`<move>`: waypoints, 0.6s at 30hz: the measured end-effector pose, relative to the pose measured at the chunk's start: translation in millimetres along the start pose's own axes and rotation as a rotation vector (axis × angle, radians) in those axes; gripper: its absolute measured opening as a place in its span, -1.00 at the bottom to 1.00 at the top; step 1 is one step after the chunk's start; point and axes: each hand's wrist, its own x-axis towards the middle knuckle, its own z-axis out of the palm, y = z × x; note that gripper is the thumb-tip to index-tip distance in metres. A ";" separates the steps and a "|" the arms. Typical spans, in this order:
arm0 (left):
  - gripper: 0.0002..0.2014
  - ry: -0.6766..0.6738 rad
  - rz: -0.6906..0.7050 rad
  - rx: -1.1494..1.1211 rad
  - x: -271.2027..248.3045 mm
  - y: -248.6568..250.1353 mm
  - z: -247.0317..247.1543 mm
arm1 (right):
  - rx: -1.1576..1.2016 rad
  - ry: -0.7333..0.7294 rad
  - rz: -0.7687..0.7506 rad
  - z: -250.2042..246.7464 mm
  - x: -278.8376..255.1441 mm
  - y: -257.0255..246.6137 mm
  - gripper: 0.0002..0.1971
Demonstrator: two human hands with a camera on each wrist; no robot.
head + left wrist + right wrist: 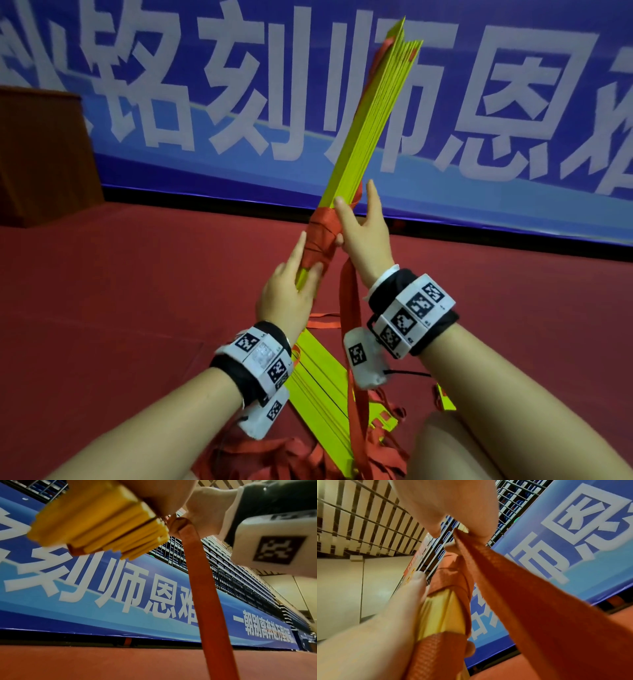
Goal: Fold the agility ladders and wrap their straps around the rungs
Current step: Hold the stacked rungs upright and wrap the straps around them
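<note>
At frame centre, the left hand (pixel 286 291) is gripping the yellow rung bundle (pixel 370 116) while the right hand (pixel 363 228) is pinching the red strap (pixel 351 308) against the wrapped coil (pixel 320 236).

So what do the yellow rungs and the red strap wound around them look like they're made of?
The flat yellow rungs look like thin rigid plastic with a smooth matte finish: straight, crisp edges, stacked without bending. The red strap looks like woven webbing, probably nylon or polyester: the right wrist view shows a fine grid weave, and it wraps and hangs limply. The exact polymers cannot be told.
</note>
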 end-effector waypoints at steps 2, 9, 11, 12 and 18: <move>-0.44 0.012 0.053 -0.012 -2.1 -0.3 0.7 | -0.084 0.022 -0.047 0.9 0.8 5.7 -0.18; -0.45 -0.020 0.071 -0.090 1.7 3.9 -2.3 | 0.007 0.104 -0.082 -3.0 7.0 12.5 -0.23; -0.28 -0.167 -0.074 -0.313 9.9 3.5 -7.2 | 0.126 0.059 -0.076 -7.9 10.7 13.1 -0.27; -0.21 -0.261 -0.119 -0.380 13.5 2.7 -9.4 | 0.179 0.031 -0.071 -11.5 11.2 11.0 -0.32; -0.64 -0.468 -0.254 -0.565 10.6 -6.2 -8.1 | 0.196 -0.238 -0.084 -18.5 11.7 5.4 -0.40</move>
